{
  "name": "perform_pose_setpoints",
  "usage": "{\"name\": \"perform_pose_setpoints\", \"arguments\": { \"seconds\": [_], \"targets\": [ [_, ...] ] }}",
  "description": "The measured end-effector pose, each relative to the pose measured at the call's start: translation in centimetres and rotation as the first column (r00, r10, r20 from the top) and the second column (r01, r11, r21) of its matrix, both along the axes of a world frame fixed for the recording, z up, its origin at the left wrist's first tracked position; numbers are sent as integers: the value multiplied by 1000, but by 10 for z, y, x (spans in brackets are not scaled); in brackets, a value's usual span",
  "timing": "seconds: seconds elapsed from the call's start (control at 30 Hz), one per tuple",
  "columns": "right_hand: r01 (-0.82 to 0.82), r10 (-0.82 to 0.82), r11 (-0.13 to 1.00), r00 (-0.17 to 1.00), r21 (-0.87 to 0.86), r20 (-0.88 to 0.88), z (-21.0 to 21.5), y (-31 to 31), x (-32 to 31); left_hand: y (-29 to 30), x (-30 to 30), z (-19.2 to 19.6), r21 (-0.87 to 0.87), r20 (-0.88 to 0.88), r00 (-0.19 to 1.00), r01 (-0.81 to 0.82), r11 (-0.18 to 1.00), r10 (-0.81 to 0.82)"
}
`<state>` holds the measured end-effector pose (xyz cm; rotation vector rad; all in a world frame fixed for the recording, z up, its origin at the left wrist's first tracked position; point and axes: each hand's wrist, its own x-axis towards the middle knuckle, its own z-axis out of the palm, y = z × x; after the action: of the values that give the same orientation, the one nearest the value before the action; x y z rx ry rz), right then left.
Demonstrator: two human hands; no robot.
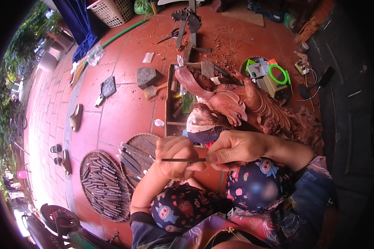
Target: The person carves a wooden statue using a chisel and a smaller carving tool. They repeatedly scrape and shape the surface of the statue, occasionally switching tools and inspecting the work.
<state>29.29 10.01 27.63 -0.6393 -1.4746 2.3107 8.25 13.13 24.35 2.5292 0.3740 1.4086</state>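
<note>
My right hand (239, 150) is closed, its thumb and fingers pinching one end of a thin dark flat strip (183, 159). The strip runs level across the front of my left hand (176, 155), whose fingers are curled in. What lies inside those fingers is hidden. Just beyond both hands is a rounded bundle (204, 122) with a pale, dust-covered top and dark cloth lower down. Lying on its side past it is a reddish carved wooden figure (253, 101) with flowing folds.
At left stands a round basket (84, 182) full of slim carving tools; a second basket (147, 139) holds larger blades. A wooden box (169, 108), grey stone block (148, 77), bright green ring (279, 74) and wood chips (224, 47) lie farther off.
</note>
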Motion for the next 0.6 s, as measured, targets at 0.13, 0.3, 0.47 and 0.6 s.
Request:
{"name": "perform_pose_setpoints", "arguments": {
  "seconds": [0.13, 0.3, 0.47, 0.6],
  "targets": [
    [28, -30, 999, 999, 42, 43, 2, -1, 1, -1, -3, 4, -16, -77, 997, -13, 1000, 11],
    [254, -255, 967, 966, 34, 36, -3, -5, -6, 5, -4, 11, 14, -216, 967, -133, 991, 133],
    [447, -459, 861, 889, 244, -10, -8, -4, 0, 1, 2, 20, -65, -456, 886, -126, 990, 82],
    [475, -485, 868, 874, 142, 41, -18, -4, 5, 1, 9, 15, -78, -477, 877, -110, 991, 60]
  ]
}}
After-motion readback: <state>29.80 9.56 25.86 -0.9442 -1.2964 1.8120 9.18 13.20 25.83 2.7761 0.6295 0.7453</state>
